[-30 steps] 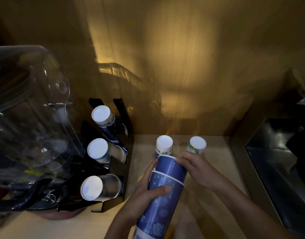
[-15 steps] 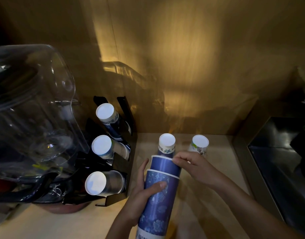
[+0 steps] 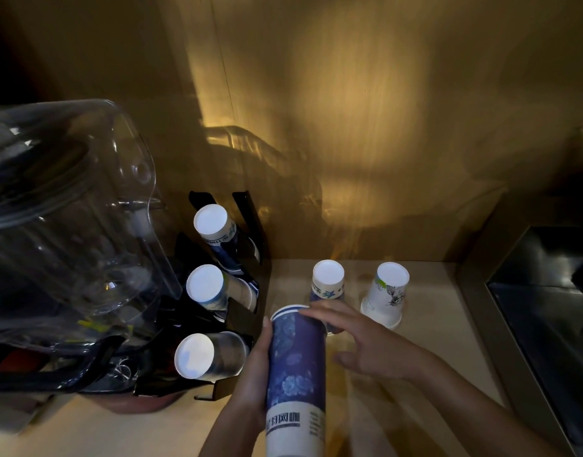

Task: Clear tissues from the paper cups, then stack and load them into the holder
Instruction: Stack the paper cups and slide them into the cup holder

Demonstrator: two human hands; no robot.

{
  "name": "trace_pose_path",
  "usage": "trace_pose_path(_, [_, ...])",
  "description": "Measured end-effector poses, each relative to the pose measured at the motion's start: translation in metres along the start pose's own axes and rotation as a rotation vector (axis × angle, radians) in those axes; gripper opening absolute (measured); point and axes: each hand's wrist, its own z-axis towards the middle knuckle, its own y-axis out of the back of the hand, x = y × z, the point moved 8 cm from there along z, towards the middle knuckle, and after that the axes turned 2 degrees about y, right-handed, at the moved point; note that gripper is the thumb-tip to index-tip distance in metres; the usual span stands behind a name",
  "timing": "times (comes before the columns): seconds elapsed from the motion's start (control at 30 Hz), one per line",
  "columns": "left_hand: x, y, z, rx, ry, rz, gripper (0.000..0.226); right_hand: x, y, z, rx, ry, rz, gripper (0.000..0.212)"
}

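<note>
My left hand grips a tall stack of blue flowered paper cups, rims pointing away from me. My right hand lies open against the stack's right side, fingertips on the top rim. Behind the stack an upside-down cup with a blue band stands on the counter. To its right stands an upside-down white cup with a flower print. The black cup holder at the left carries three rows of cups: top row, middle row, bottom row. No tissue shows.
A large clear plastic cover bulges over the left side, next to the holder. A dark metal sink is sunk into the counter at the right. A wooden wall closes the back.
The top cup has slid down, so the stack is nested tighter. My right hand has let go of the rim and spread open beside it.
</note>
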Motion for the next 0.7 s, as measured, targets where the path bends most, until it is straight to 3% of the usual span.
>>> trace_pose_path(0.1, [-0.008, 0.000, 0.004, -0.052, 0.038, -0.064, 0.065, -0.007, -0.010, 0.004, 0.025, -0.003, -0.206, 0.095])
trace_pose_path(0.27, [-0.016, -0.019, 0.006, 0.037, 0.055, -0.119, 0.076, 0.000, 0.001, 0.011, -0.234, 0.095, -0.273, 0.090])
trace_pose_path(0.4, [-0.050, -0.038, -0.006, 0.153, -0.165, 0.038, 0.063, 0.002, 0.023, 0.014, -0.391, 0.090, -0.099, 0.090])
trace_pose_path(0.57, [-0.092, -0.044, -0.022, 0.023, -0.533, 0.455, 0.037, 0.003, 0.049, 0.023, -0.510, 0.005, 0.088, 0.087])
trace_pose_path(0.7, [-0.118, -0.051, -0.037, 0.004, -0.710, 0.623, 0.033, 0.005, 0.056, 0.035, -0.468, -0.082, 0.241, 0.086])
